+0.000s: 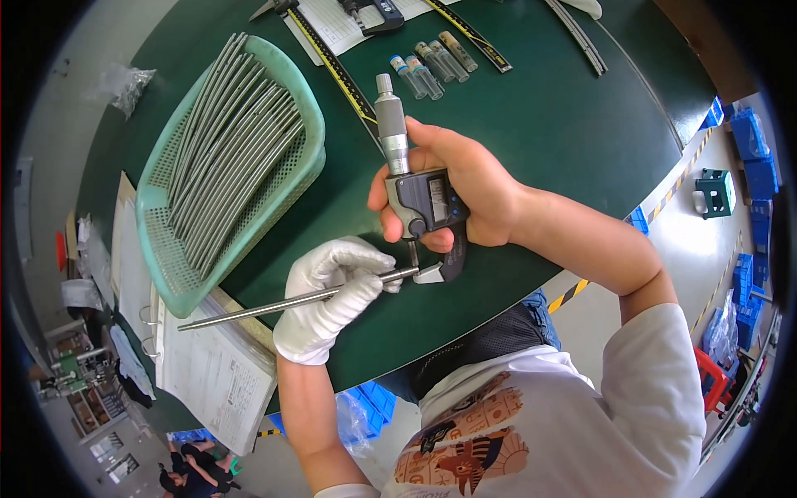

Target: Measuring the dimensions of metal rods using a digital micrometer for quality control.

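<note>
A white glove covers my left hand (328, 295), whose fingers are closed round a thin metal rod (249, 315). The rod slants across the hand, its far end out to the left. Bare, my right hand (469, 187) grips a digital micrometer (415, 195) with a small display and a silver thimble pointing away from me. The rod's right end sits at the gap between the micrometer's spindle and anvil; I cannot tell whether both faces touch it. Left of my hands, a light green plastic basket (315, 162) holds many similar rods (232, 149).
Two calipers (332, 66) (473, 37) and another micrometer (378, 17) on paper lie at the back of the green table (564, 124), near several small clear tubes (432, 66). More rods (579, 37) lie back right. A ring binder (220, 373) is at the left edge.
</note>
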Available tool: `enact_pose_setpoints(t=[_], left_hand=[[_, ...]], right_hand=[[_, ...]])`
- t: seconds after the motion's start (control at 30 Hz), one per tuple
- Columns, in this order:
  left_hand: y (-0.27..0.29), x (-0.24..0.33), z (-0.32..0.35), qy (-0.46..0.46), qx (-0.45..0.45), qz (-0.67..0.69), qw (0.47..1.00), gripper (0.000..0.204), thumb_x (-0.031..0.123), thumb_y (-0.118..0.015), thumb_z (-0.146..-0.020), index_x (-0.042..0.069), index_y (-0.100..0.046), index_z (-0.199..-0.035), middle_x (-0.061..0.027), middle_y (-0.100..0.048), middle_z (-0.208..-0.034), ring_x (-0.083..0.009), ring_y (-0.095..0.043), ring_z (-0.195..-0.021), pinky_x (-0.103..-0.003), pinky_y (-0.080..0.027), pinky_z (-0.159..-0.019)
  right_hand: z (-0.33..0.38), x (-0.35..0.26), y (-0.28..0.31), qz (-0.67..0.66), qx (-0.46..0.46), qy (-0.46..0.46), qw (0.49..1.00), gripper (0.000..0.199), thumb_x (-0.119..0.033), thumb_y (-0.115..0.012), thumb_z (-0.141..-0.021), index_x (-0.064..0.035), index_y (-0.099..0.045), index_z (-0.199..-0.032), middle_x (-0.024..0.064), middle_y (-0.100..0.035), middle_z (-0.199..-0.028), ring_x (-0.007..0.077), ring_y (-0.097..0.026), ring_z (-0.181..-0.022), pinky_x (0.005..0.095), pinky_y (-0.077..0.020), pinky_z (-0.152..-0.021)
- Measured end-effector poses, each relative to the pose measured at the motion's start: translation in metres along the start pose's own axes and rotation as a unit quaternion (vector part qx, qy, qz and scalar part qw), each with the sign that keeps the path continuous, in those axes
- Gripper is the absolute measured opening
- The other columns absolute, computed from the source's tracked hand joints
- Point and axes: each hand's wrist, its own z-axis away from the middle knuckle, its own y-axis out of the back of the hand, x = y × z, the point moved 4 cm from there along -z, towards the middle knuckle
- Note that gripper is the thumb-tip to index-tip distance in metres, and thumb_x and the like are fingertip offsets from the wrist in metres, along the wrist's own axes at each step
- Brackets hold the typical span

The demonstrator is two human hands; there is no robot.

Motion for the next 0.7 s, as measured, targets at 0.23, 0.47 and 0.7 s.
enact_pose_setpoints(t=[0.23,0.47,0.7], left_hand=[[0.0002,0.0005,-0.0007,-0.030,-0.049,-0.063,0.996,0.010,0.001,-0.065,-0.072,-0.002,-0.059,-0.080,-0.0098,-0.058,-0.081,-0.0140,-0.056,-0.073,-0.024,-0.045,-0.065],[-0.0002,0.0020,-0.0011,-0.045,-0.053,-0.081,0.994,0.011,0.001,-0.067,-0.070,-0.001,-0.060,-0.077,-0.0095,-0.058,-0.082,-0.0134,-0.055,-0.073,-0.023,-0.044,-0.064],[-0.0012,0.0019,-0.0018,-0.039,-0.061,-0.082,0.994,0.011,0.005,-0.067,-0.072,-0.001,-0.061,-0.079,-0.0097,-0.058,-0.082,-0.0142,-0.055,-0.074,-0.023,-0.043,-0.065]], right_hand=[[0.0009,0.0011,-0.0010,0.002,-0.025,-0.013,1.000,0.064,-0.051,-0.020,-0.087,0.0038,-0.053,-0.088,0.0172,-0.059,-0.068,0.0143,-0.042,-0.036,0.0220,-0.0367,-0.034],[0.0020,0.0000,-0.0015,0.052,-0.002,0.004,0.999,0.062,-0.056,-0.032,-0.083,0.0028,-0.054,-0.083,0.0154,-0.059,-0.064,0.0125,-0.040,-0.033,0.0210,-0.0348,-0.033],[0.0035,0.0000,-0.0018,0.066,0.013,0.009,0.998,0.062,-0.058,-0.038,-0.081,0.0016,-0.055,-0.080,0.0131,-0.059,-0.063,0.0115,-0.040,-0.033,0.0202,-0.0342,-0.032]])
